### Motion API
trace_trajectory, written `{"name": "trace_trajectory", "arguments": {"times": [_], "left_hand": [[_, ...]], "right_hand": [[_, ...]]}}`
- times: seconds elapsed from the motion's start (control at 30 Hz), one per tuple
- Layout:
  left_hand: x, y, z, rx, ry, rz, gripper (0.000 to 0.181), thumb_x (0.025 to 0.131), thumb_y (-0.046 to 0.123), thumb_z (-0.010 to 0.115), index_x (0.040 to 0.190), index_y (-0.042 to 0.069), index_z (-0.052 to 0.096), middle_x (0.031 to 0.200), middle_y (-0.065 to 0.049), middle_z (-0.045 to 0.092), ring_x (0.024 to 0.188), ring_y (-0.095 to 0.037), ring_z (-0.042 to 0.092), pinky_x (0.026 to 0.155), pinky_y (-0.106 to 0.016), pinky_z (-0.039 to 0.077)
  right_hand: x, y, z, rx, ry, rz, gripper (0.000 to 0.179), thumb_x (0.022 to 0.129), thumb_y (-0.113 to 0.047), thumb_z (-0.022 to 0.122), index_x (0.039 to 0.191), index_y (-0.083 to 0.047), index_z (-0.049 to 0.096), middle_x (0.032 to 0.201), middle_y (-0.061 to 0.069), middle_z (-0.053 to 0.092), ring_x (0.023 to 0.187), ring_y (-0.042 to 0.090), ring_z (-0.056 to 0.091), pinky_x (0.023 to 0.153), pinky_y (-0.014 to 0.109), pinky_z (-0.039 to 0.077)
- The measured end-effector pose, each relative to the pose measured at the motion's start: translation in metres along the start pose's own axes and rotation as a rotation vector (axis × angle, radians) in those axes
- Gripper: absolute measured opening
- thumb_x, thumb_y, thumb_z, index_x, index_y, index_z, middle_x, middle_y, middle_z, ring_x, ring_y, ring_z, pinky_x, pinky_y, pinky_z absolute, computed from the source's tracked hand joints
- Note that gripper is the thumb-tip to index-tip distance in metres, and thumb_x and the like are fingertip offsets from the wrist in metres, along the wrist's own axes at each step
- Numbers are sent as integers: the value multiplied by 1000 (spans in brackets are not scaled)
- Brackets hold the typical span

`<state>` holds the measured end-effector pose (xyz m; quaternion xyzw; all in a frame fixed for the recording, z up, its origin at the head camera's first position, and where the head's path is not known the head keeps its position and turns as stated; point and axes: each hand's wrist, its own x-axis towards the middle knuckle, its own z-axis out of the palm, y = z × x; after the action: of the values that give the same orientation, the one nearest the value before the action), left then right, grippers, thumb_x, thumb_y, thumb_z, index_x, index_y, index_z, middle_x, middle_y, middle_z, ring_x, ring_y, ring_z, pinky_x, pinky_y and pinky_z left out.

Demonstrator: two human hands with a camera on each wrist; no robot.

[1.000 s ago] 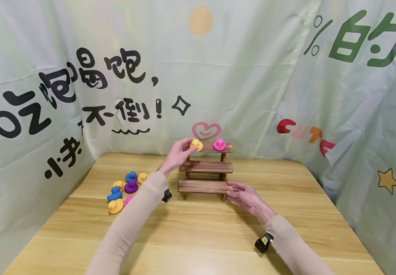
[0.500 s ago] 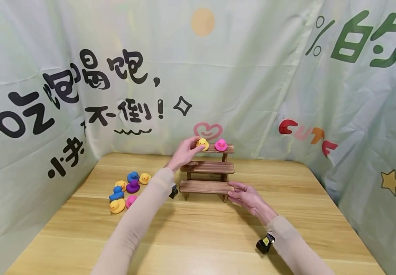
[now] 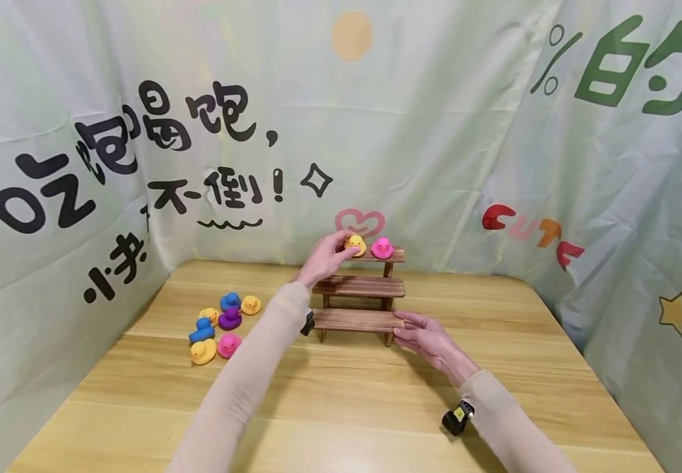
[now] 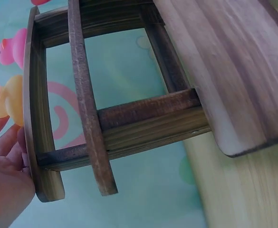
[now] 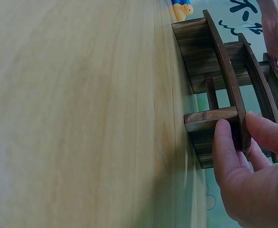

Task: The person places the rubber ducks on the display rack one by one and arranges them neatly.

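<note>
In the head view my left hand [image 3: 324,258] holds a yellow rubber duck [image 3: 355,246] between thumb and fingers on the top board of a three-step wooden shelf [image 3: 359,286]. A pink rubber duck [image 3: 382,247] sits on the same board, just to the right. My right hand [image 3: 431,343] grips the right end of the lowest board. In the right wrist view, the thumb of this hand [image 5: 257,178] lies over the board's face, with fingers at the underside and leg. The left wrist view shows the yellow duck [image 4: 14,100] partly hidden behind the top board.
Left of the shelf, several rubber ducks are grouped on the wooden table [image 3: 376,407], among them a purple duck [image 3: 230,318], a blue duck [image 3: 202,330] and a pink duck [image 3: 229,345]. A printed cloth [image 3: 424,131] hangs close behind the shelf.
My left hand has slid the yellow duck rightward along the top board, closer to the pink duck. The right hand keeps its grip on the lowest board.
</note>
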<state>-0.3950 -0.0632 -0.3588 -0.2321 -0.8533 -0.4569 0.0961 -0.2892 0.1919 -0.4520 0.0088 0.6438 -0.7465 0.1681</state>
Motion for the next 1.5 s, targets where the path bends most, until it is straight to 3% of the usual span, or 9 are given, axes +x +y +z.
{"name": "trace_trajectory", "arguments": {"times": [0.4, 1.1, 1.33, 1.5], "left_hand": [[3, 5, 8, 77, 14, -32, 36, 95, 31, 65, 128, 16, 62, 118, -4, 66, 106, -18, 59, 98, -38, 48], [1, 7, 6, 87, -9, -21, 42, 96, 33, 64, 133, 15, 58, 124, -5, 64, 113, -20, 59, 102, -40, 46], [-2, 2, 1, -27, 27, -25, 56, 94, 30, 67, 142, 8, 49, 136, -10, 59, 124, -26, 56, 108, -43, 43], [-7, -2, -5, -128, 81, -24, 47, 94, 26, 67, 135, 5, 55, 124, -11, 66, 115, -24, 61, 103, -41, 47]], "right_hand": [[1, 1, -1, -2, 7, 5, 60, 92, 8, 59, 147, 5, 36, 111, 11, 48, 97, 18, 66, 96, 32, 53], [0, 1, 1, 2, -4, -17, 60, 92, 7, 60, 147, 7, 35, 105, 8, 53, 93, 14, 66, 96, 32, 53], [1, 0, 0, -10, -1, -12, 59, 92, 6, 59, 147, 7, 35, 110, 10, 50, 94, 14, 66, 96, 32, 53], [0, 1, 0, -15, -12, -17, 61, 92, 6, 61, 147, 7, 35, 109, 9, 51, 94, 15, 65, 97, 33, 52]]}}
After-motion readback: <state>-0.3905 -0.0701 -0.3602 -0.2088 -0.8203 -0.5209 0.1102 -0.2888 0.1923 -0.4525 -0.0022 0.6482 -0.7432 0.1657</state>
